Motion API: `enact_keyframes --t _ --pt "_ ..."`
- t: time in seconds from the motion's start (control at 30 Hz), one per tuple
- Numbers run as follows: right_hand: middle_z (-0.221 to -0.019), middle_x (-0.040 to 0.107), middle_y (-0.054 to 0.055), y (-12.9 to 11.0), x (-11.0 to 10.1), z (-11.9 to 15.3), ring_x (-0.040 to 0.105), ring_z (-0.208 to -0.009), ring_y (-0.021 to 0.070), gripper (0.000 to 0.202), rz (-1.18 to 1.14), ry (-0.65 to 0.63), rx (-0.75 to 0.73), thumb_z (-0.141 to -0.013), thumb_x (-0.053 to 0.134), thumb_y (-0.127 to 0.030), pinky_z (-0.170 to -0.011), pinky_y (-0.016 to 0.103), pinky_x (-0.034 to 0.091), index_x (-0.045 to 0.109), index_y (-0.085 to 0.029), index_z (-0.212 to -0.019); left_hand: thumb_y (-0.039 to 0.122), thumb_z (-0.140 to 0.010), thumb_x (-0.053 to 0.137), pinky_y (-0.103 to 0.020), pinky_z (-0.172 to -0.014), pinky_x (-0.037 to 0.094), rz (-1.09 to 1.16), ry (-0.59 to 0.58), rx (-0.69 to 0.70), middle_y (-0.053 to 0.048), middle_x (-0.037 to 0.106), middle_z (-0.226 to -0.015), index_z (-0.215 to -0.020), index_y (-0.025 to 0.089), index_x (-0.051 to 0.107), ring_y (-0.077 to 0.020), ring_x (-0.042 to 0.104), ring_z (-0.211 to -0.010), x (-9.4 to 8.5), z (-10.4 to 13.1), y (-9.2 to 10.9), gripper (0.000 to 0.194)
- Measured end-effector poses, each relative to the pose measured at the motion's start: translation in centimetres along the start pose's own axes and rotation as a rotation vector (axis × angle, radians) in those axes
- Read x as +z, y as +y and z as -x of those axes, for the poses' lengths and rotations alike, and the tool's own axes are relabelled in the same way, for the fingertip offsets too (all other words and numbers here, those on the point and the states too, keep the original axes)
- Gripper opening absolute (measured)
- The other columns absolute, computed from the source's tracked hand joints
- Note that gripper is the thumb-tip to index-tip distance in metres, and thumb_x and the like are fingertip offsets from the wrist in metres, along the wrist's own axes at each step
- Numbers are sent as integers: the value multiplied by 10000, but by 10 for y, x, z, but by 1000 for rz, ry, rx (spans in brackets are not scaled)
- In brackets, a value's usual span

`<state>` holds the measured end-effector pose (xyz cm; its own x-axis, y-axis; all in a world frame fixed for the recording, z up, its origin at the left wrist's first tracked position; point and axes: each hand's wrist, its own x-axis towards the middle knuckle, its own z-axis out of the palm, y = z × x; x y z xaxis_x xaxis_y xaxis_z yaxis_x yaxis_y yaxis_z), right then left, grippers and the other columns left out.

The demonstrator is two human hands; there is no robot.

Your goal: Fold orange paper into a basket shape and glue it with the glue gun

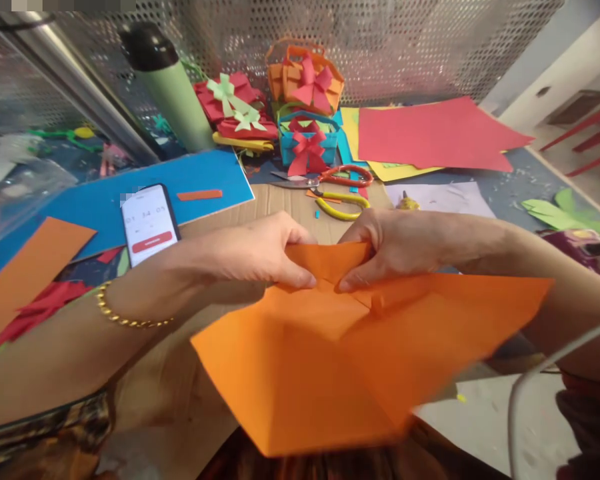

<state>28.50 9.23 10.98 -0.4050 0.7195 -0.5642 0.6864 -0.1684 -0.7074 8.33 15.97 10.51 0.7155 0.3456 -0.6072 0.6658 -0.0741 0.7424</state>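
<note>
A large sheet of orange paper (pixel 330 380) is lifted above the work surface, creased and partly folded at its far edge. My left hand (pixel 275 250) pinches that far edge, thumb on top and fingers behind it. Close beside it, my right hand (pixel 380 247) grips the same folded edge, its thumb pressed on the paper near the left thumb. Most fingers of both hands are hidden behind the fold. Just beyond the hands lie scissors (pixel 330 179) with an orange-red and a yellow handle loop.
Behind stand a green bottle (pixel 173 100), red folded paper pieces (pixel 240 107), an orange paper basket (pixel 305 77) and a blue one (pixel 307 143). Red paper sheets (pixel 430 133) lie at right. On the left are a phone (pixel 150 223), blue board (pixel 205 177) and orange strip (pixel 40 270).
</note>
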Motion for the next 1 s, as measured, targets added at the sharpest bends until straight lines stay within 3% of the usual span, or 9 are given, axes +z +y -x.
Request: enact_keyframes --t 0.23,0.33,0.5,0.7,0.83,1.0 --pt "-591 400 -57 14 27 16 328 -540 58 371 109 -30 -101 -821 700 -486 -446 213 244 646 -151 -670 166 -668 661 -212 -463 277 78 -110 48 45 531 -587 -661 171 637 -76 469 -506 36 7 -5 26" --pt "-639 422 -43 18 34 18 364 -590 71 345 100 -39 -93 -852 651 -463 -483 218 279 672 -145 -722 159 -662 664 -212 -462 283 59 -107 103 50 508 -594 -670 166 633 -69 438 -512 41 3 -10 33" --pt "-667 416 -41 21 33 20 348 -606 74 345 -4 20 -25 -823 674 -483 -487 224 261 653 -152 -732 168 -676 661 -214 -476 288 76 -128 129 59 474 -602 -648 163 598 -62 409 -529 39 -8 -8 69" --pt "-588 335 -54 28 31 22 298 -532 63 336 -127 98 -6 -773 635 -427 -432 221 195 487 -185 -594 207 -702 674 -230 -497 294 -87 -132 137 35 563 -671 -792 154 703 -90 475 -577 29 -21 1 108" --pt "-568 305 -60 29 30 19 278 -514 53 300 -149 141 13 -725 628 -344 -425 212 172 424 -190 -569 254 -707 703 -238 -504 312 -130 -109 89 27 598 -686 -801 162 693 -105 514 -588 23 -27 3 131" --pt "-580 369 -54 31 31 15 331 -512 58 209 -205 130 46 -703 624 -323 -425 203 211 507 -183 -602 354 -742 733 -229 -555 379 -152 -156 53 17 664 -785 -882 182 686 -123 597 -657 17 -29 3 227"
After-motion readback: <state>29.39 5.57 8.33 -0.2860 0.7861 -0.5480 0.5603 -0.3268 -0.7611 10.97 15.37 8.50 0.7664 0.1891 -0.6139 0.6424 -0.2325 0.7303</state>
